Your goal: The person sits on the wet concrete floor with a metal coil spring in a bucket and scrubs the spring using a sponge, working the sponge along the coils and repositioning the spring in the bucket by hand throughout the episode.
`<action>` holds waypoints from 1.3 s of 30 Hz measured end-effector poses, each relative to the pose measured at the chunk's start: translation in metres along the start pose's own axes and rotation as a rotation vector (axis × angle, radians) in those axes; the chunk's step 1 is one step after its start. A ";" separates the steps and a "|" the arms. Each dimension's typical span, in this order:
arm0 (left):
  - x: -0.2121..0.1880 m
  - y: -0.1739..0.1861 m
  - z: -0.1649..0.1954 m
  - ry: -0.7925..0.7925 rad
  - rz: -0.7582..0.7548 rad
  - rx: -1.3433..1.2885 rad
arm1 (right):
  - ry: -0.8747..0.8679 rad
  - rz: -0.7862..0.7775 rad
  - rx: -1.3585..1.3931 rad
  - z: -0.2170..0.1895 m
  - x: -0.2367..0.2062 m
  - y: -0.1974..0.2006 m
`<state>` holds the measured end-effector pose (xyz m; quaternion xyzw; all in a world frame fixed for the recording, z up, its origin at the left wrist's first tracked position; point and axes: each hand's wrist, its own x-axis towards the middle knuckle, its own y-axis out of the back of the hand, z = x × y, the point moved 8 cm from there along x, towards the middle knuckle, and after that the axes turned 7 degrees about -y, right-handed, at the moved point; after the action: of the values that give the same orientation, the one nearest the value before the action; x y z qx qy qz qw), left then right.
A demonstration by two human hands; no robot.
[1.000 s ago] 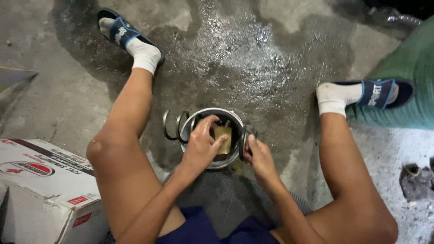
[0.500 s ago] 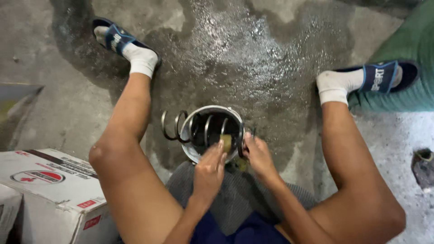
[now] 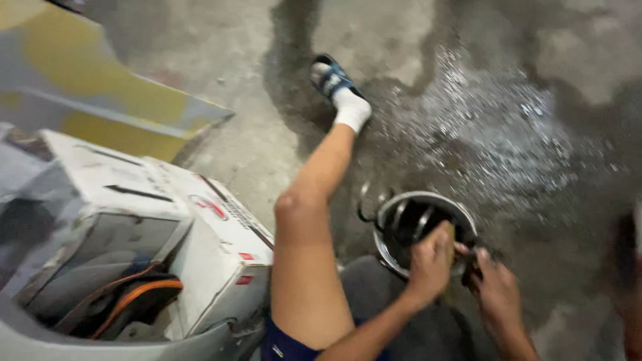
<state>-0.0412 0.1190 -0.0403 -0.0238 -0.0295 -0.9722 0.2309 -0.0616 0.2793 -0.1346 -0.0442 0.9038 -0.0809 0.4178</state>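
A shiny metal ring part (image 3: 402, 208) with a dark coil spring (image 3: 366, 206) lies on the wet concrete floor between my legs. My left hand (image 3: 431, 264) rests on its near rim, closed on a small yellowish piece (image 3: 449, 235) pressed to the rim. My right hand (image 3: 495, 289) grips the ring's right side near a dark fitting. The view is blurred, so finer detail is hard to make out.
My left leg (image 3: 314, 220) stretches to a white sock and blue sandal (image 3: 334, 83). A white cardboard box (image 3: 200, 234) sits at left, with an orange cable (image 3: 134, 297) in an open container. A yellow-grey panel (image 3: 100, 100) lies at the far left.
The view has swung left, so the box and panel fill the left side and the right foot is out of frame. Both hands stay at the ring's near rim.
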 end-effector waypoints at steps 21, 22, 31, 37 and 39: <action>-0.029 -0.004 -0.055 0.104 0.068 -0.052 | 0.185 0.001 -0.077 -0.009 0.010 -0.005; -0.027 -0.002 -0.058 0.106 0.065 -0.036 | 0.193 0.015 -0.113 -0.011 0.006 -0.006; 0.018 0.000 -0.023 -0.040 -0.048 0.123 | 0.206 -0.008 -0.132 -0.027 -0.021 -0.019; -0.034 0.000 -0.024 0.073 0.076 0.085 | 0.153 -0.088 -0.098 -0.022 -0.021 -0.015; -0.037 0.000 -0.017 0.052 0.088 0.083 | 0.220 -0.081 -0.166 -0.029 -0.025 -0.018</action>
<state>-0.0084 0.1345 -0.0596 0.0097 -0.0625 -0.9594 0.2747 -0.0667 0.2682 -0.0941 -0.1059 0.9453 -0.0272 0.3074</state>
